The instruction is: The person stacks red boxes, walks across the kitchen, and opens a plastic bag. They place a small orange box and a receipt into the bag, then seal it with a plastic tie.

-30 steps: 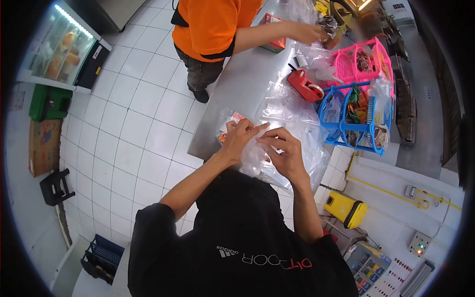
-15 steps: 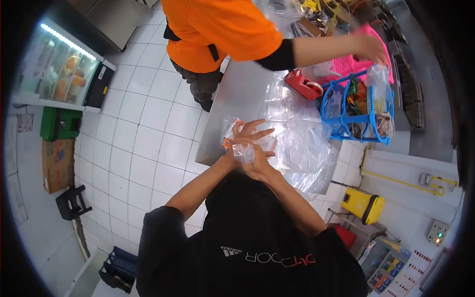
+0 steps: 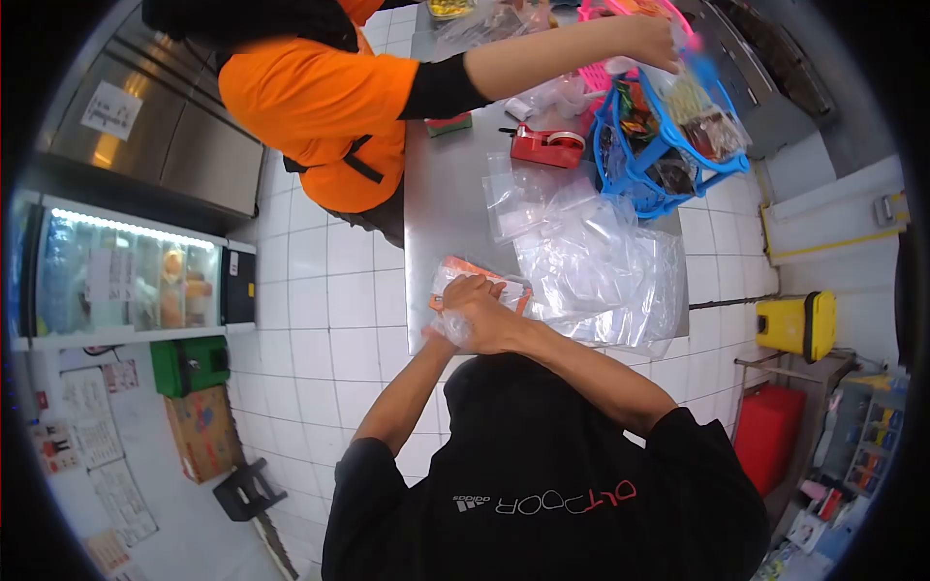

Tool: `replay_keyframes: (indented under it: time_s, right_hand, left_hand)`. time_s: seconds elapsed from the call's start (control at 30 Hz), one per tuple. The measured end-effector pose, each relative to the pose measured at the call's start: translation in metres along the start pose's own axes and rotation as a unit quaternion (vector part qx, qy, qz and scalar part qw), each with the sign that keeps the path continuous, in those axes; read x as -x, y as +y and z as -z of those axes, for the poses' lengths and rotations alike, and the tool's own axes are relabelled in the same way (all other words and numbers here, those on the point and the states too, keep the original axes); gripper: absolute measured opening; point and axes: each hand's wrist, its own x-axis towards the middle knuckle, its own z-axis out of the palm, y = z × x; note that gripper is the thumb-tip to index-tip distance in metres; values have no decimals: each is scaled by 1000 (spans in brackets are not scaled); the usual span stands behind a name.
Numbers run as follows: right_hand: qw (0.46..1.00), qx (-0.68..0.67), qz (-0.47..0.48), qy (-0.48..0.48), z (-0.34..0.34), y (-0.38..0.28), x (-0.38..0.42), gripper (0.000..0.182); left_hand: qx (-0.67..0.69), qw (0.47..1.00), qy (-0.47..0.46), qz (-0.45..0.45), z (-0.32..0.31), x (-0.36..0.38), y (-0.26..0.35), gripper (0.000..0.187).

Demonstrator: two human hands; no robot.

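My left hand (image 3: 441,335) is at the near left edge of the steel table (image 3: 426,213), with crumpled clear plastic (image 3: 455,329) around it. My right hand (image 3: 482,312) crosses over it, fingers curled and pressed against the plastic and the left hand. Most of the left hand's fingers are hidden. Just beyond both hands lies an orange-and-white packet (image 3: 469,265) in clear wrapping. Flat clear plastic bags (image 3: 591,261) are spread to the right of my hands.
A red tape dispenser (image 3: 547,147) and blue basket (image 3: 644,169) holding packets stand farther back. A co-worker in orange (image 3: 320,107) reaches across towards the basket and a pink basket (image 3: 593,76). A sponge (image 3: 449,124) lies near the co-worker.
The view has turned and shifted. My left hand's fingers were spread; now my right hand covers most of them. The co-worker's arm still reaches over the baskets.
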Motion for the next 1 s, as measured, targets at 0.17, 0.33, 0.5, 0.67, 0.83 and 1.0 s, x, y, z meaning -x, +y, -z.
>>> replay_keyframes:
  time_s: [0.17, 0.33, 0.5, 0.67, 0.83, 1.0]
  right_hand:
    - [953, -211, 21, 217, 99, 10, 81, 86]
    - [843, -443, -136, 272, 43, 74, 125, 120]
    - [961, -112, -58, 245, 89, 4, 80, 82]
    - [979, -111, -26, 167, -23, 54, 27, 46]
    - [980, -54, -18, 189, 4, 32, 49, 34]
    - [955, -245, 45, 159, -44, 48, 32, 41]
  left_hand:
    - [-24, 996, -15, 90, 34, -10, 19, 24]
    - [-262, 938, 78, 213, 64, -54, 160, 31]
    - [-201, 970, 122, 61, 18, -22, 131, 32]
    - [-277, 943, 2, 187, -13, 11, 84, 47]
    - [-225, 973, -17, 44, -15, 36, 37, 51]
    - [-243, 965, 95, 30, -37, 13, 95, 66]
